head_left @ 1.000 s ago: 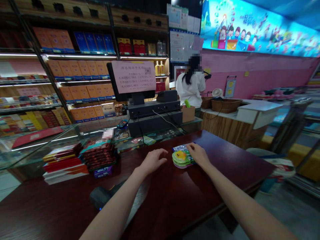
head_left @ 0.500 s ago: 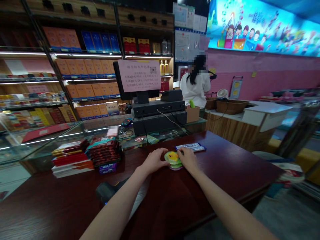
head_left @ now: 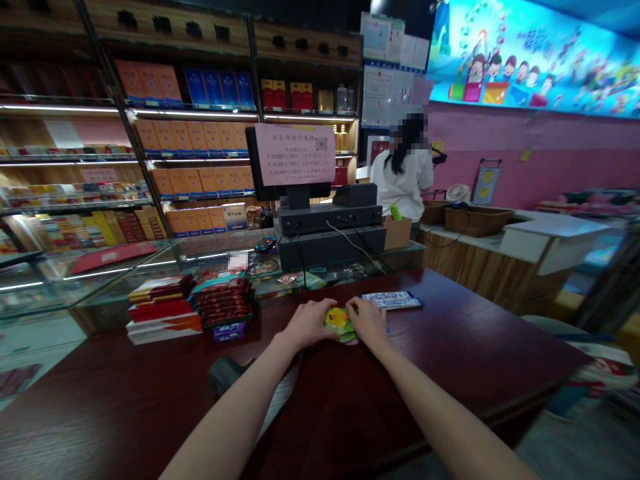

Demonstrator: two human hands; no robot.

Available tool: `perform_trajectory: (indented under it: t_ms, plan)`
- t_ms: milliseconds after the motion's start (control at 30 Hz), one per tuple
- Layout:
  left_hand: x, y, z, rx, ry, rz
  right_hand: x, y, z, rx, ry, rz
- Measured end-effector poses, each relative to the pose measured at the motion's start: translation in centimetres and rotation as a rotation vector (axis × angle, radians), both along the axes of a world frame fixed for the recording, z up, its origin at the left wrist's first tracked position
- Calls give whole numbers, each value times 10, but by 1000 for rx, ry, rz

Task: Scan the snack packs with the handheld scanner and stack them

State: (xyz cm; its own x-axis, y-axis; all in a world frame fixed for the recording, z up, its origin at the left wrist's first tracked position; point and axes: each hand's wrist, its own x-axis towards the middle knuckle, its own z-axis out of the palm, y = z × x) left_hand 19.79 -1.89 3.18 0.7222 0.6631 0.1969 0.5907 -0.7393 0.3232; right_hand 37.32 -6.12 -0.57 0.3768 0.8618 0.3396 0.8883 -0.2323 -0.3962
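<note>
Both hands meet over the counter (head_left: 425,387), on the green pack (head_left: 338,321), which has a yellow figure on top. The left hand (head_left: 309,325) curves round its 9 o'clock side, fingers and thumb spread narrowly about the edge. The right hand (head_left: 369,325) has its fingers bent onto the 3 o'clock side and covers much of that end. The green pack lies between the hands, so both hold it; its underside is hidden.

Taking clock directions from the green pack, with 12 away from the wearer, a blue-and-white packet (head_left: 394,300) lies flat at about 2 o'clock, just beyond the right hand. Toward 9 to 10 o'clock sits a pile of dark red packets (head_left: 225,299), with purple packs (head_left: 229,332) at its near side, and past them a stack of boxes (head_left: 163,317), red above white. A dark scanner (head_left: 226,375) lies at 8 o'clock, partly behind the left forearm. At 11 to 12 o'clock stands a monitor (head_left: 254,167) with a pink sign (head_left: 299,155) on it. At 1 o'clock are an open carton (head_left: 397,235) and, farther off, a person (head_left: 401,170) in white, turned away; brown baskets (head_left: 477,221) stand at 2 o'clock.
</note>
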Motion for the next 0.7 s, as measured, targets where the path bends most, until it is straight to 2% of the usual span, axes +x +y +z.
perform_trajectory:
  t_ms: [367, 500, 700]
  plan:
    - [-26, 13, 5, 24, -180, -27, -3, 3, 13, 81, 13, 99]
    - [-46, 15, 12, 52, -211, 8, -9, 8, 17, 118, 33, 170]
    - [-86, 6, 28, 67, -240, 63, -29, 14, 20, 185, 71, 310]
